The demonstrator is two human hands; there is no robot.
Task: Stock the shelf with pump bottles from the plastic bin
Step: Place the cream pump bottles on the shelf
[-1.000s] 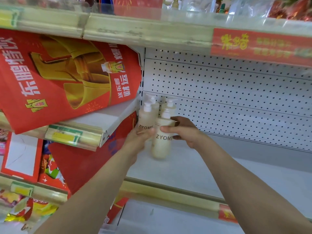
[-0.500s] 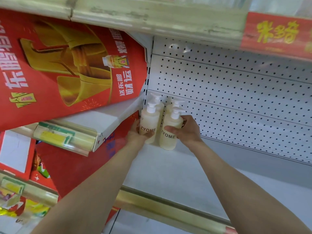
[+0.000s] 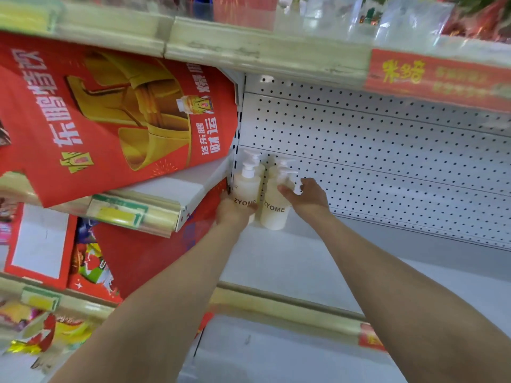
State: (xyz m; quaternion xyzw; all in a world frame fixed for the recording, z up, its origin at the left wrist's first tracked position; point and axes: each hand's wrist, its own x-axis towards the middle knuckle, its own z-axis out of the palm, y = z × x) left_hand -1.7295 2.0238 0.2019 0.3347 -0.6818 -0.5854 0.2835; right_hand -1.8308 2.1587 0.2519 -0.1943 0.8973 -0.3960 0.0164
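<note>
Both arms reach up from the bottom of the frame to the middle. The left hand [image 3: 233, 214] wraps its fingers round the base of the left front bottle [image 3: 247, 187]. The right hand [image 3: 307, 196] lays its thumb on the right front bottle [image 3: 273, 214], with its fingers curved beside it - whether they clamp it I cannot tell. Both bottles stand upright on the white shelf [image 3: 276, 266], touching, with two back bottles [image 3: 252, 156] behind them against the pegboard back panel [image 3: 387, 150]. A red poster [image 3: 110, 125] fills the upper left.

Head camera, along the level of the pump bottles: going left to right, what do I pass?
Red poster → left ZYOME bottle → right ZYOME bottle → right hand → white pegboard back panel.
</note>
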